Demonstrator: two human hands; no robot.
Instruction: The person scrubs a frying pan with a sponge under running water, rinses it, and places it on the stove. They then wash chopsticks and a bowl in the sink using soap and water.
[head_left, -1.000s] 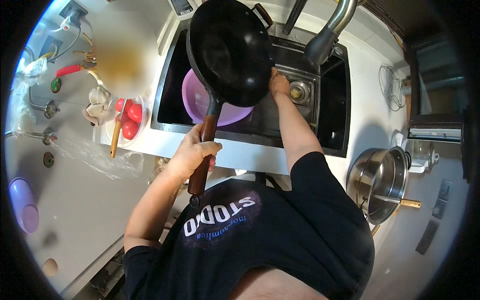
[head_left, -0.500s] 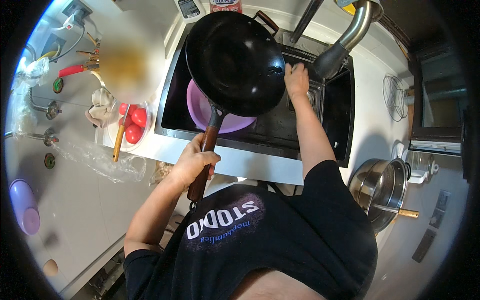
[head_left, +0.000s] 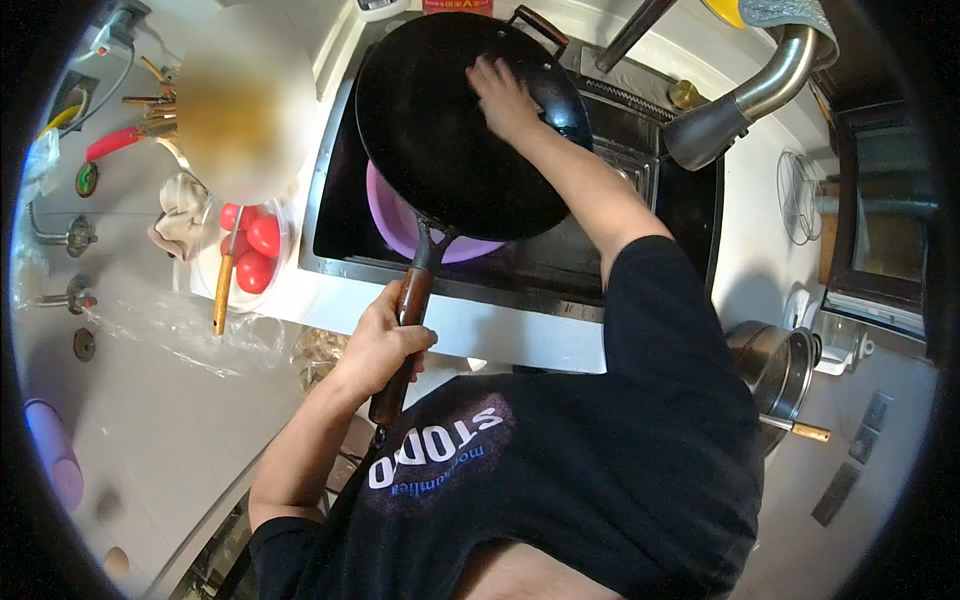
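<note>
The person wears a black short-sleeved T-shirt [head_left: 600, 480]; the sleeves end above the elbows, and both forearms are bare. The chest carries a print: a line of large white block letters with a smaller line of blue lettering beneath, read upside down from the head view. The left hand [head_left: 380, 345] and right hand [head_left: 500, 95] are bare: no gloves, rings, watch or bands visible.

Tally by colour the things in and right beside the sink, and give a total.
Black: 1, the wok, handle gripped by the left hand, right hand pressed inside it.
Purple: 1, the basin under the wok.
Red: 3, the tomatoes on the counter.
Silver: 1, the faucet.
Total: 6
</note>
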